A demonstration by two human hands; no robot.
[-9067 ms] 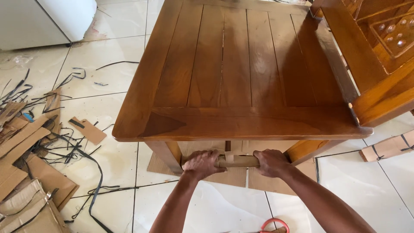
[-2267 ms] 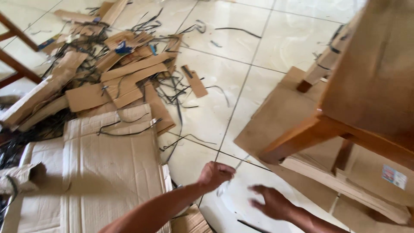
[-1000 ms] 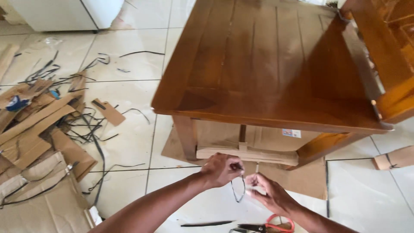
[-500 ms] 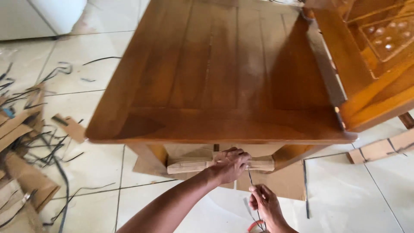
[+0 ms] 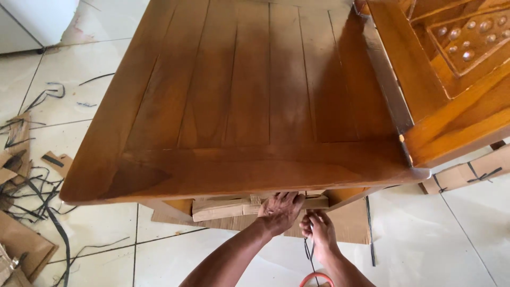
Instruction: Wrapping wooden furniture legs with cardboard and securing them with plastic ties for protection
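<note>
Head view: left hand (image 5: 280, 211) is pressing down, fingers curled, on the brown cardboard-wrapped rail (image 5: 234, 206) sitting under the front edge of the glossy brown slatted wooden table (image 5: 249, 106). Right hand (image 5: 317, 228) is pinching the thin black plastic strap (image 5: 307, 250), just beside the rail (strap's far end hidden). Risk, as a judgement: the strap could be slipping from the pinch, or knuckles scraping the table edge, given the tight gap. Red-handled scissors (image 5: 317, 278) lying near the wrist.

Table top (image 5: 255, 95) above the hands is glossy varnished wood, plank-grained. The rail wrap (image 5: 223, 207) they're gripping is matt brown cardboard, and the floor tiles (image 5: 441, 239) look smooth and shiny.
</note>
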